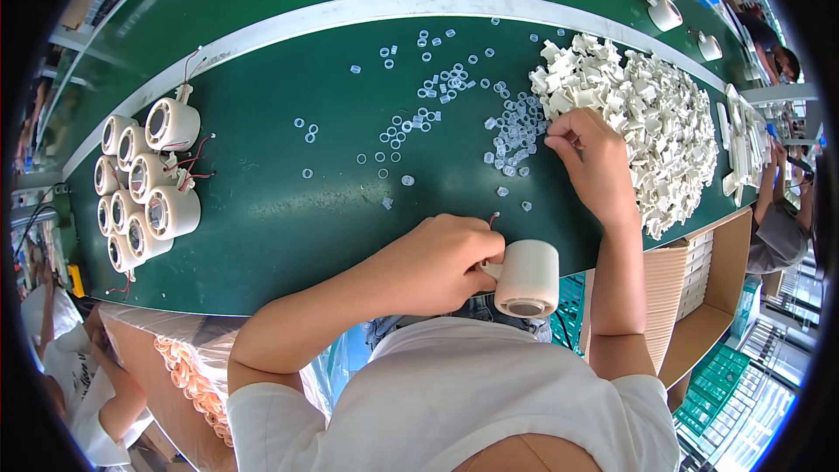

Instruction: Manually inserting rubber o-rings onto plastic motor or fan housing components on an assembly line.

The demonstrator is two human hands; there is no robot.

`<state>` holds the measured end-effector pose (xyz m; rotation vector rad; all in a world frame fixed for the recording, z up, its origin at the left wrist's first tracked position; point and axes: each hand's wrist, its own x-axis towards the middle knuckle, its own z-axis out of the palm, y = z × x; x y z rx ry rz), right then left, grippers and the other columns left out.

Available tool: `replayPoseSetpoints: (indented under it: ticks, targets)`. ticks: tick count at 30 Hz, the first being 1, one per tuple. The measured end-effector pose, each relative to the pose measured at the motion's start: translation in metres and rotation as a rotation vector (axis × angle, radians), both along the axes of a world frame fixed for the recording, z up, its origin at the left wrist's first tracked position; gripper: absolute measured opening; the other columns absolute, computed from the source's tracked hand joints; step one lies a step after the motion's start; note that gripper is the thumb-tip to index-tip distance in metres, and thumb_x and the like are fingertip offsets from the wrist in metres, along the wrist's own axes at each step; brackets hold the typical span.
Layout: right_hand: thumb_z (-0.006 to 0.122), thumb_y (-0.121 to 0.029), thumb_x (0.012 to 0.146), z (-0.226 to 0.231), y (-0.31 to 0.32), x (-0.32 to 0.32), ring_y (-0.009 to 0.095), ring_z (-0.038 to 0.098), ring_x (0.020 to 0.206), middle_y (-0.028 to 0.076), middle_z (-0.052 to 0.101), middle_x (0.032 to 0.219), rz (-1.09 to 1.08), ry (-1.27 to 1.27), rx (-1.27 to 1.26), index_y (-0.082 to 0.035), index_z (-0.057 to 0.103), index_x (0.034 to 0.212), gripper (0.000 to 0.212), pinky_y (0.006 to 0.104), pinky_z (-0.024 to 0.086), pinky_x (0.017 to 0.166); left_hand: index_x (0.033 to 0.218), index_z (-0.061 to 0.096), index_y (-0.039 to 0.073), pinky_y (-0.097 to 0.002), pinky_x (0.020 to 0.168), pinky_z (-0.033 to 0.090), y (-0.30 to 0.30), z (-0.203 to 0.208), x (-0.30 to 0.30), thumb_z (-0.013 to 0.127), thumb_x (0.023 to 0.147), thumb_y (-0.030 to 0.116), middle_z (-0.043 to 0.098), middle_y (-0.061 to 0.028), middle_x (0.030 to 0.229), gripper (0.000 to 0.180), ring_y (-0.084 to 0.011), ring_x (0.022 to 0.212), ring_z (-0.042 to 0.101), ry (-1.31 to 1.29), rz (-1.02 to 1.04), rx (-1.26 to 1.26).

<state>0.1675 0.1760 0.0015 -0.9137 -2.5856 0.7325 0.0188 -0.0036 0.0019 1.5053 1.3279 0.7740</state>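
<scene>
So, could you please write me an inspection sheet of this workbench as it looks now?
Surface: green bench top.
Job's things: cream cylindrical housing held by left hand; small clear rings under right hand.
Clutter: pile of white plastic clips; finished housings grouped at left.
Grippers: both hands busy.
Cables: red wires on finished housings.
Surroundings: cardboard box; another person at right.

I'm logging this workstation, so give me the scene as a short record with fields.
Surface: green bench
Left hand: grips a cream cylindrical housing at the near edge
Right hand: fingertips at the small clear rings, beside the heap of white plastic clips
Far left: cluster of similar housings with red wires
</scene>
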Motion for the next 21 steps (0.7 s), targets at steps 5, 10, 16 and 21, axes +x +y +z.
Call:
replayPoseSetpoints:
  ticks: [5, 10, 16, 21]
  targets:
    - [0.065, 0.005, 0.073, 0.008, -0.022, 0.009, 0.015, 0.055, 0.065, 0.006, 0.061, 0.08, -0.167, 0.214, -0.228, -0.002, 0.06, 0.086, 0.016, 0.0244, 0.045, 0.061, 0.095, 0.059, -0.002, -0.0267, 0.06, 0.047, 0.004, -0.001, -0.005, 0.065, 0.079, 0.004, 0.061, -0.0087, 0.08, 0.019, -0.0176, 0.066, 0.058, -0.761, 0.163, -0.107]
    - [0.065, 0.007, 0.076, 0.015, -0.065, -0.001, 0.013, 0.056, 0.068, 0.008, 0.063, 0.082, -0.022, 0.687, -0.305, 0.0, 0.062, 0.087, 0.013, 0.0231, 0.045, 0.062, 0.099, 0.059, -0.001, -0.0235, 0.064, 0.05, 0.003, -0.004, -0.003, 0.065, 0.081, 0.004, 0.063, -0.0083, 0.085, 0.02, -0.0145, 0.074, 0.059, -1.223, 0.417, -0.074]
    - [0.065, 0.006, 0.077, 0.012, -0.091, -0.009, 0.009, 0.053, 0.068, 0.007, 0.061, 0.081, 0.12, 0.746, -0.35, -0.001, 0.061, 0.092, 0.017, 0.0208, 0.044, 0.065, 0.114, 0.051, 0.0, -0.0263, 0.067, 0.049, 0.003, -0.013, -0.005, 0.065, 0.077, -0.003, 0.063, -0.0113, 0.093, 0.04, -0.0157, 0.075, 0.06, -1.178, 0.52, -0.004]
    - [0.065, 0.009, 0.075, 0.016, -0.086, -0.009, 0.015, 0.057, 0.069, 0.009, 0.064, 0.081, 0.161, 0.725, -0.434, 0.002, 0.062, 0.095, 0.021, 0.0216, 0.046, 0.062, 0.097, 0.061, 0.0, -0.0223, 0.06, 0.044, 0.0, -0.006, -0.006, 0.067, 0.079, 0.003, 0.063, -0.0073, 0.086, 0.019, -0.0125, 0.073, 0.057, -0.631, 0.562, 0.278]
